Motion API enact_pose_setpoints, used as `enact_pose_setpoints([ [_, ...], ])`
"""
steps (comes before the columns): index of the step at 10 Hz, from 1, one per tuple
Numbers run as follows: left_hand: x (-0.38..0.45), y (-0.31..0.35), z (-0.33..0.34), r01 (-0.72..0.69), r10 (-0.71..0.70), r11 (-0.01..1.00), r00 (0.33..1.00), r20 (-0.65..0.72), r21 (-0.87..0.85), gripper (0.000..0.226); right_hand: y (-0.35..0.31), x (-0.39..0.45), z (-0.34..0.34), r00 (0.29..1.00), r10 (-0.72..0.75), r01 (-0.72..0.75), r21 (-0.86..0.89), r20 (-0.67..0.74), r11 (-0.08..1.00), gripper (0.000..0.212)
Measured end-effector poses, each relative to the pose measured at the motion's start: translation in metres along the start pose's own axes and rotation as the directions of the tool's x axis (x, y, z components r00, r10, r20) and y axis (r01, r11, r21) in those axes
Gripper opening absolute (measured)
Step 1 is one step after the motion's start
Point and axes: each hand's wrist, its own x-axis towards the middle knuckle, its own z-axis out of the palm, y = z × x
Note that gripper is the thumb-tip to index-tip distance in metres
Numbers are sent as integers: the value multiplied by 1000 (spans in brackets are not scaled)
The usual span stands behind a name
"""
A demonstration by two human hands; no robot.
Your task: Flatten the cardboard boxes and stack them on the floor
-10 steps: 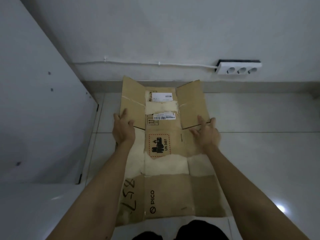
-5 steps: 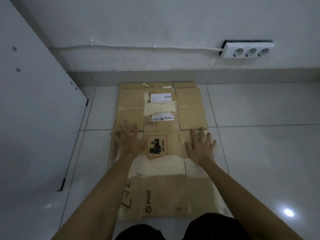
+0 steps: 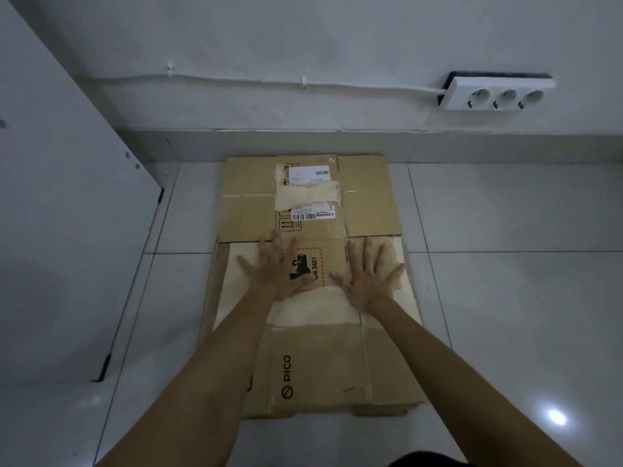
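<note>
Cardboard box (image 3: 313,362) flat; hands (image 3: 281,269) splayed atop.

bare forearms (image 3: 188,375), no sleeves; hands (image 3: 279,271) bare; dark garment (image 3: 428,460) at bottom edge

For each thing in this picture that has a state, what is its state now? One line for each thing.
Cardboard box: flattened, lying on the tiled floor.
Far flaps: folded down flat.
Left hand: open, fingers spread, pressing the box.
Right hand: open, fingers spread, pressing the box.
Power strip: three sockets, nothing plugged in.
</note>
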Motion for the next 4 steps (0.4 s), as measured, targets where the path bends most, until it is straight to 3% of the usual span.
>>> enact_pose_setpoints([
  [2,3,-2,-4,1,-2,1000,1000,15,19,96,-11,-14,8,999,17,-17,0,38,1000,68],
  [3,-11,7,-23,-5,1,998,998,70,60,95,-9,-20,-16,993,-5,15,-86,122,996,71],
  [4,-34,14,-52,-74,72,990,997,25,122,87,-7,-37,-55,996,40,-25,-182,79,983,69],
])
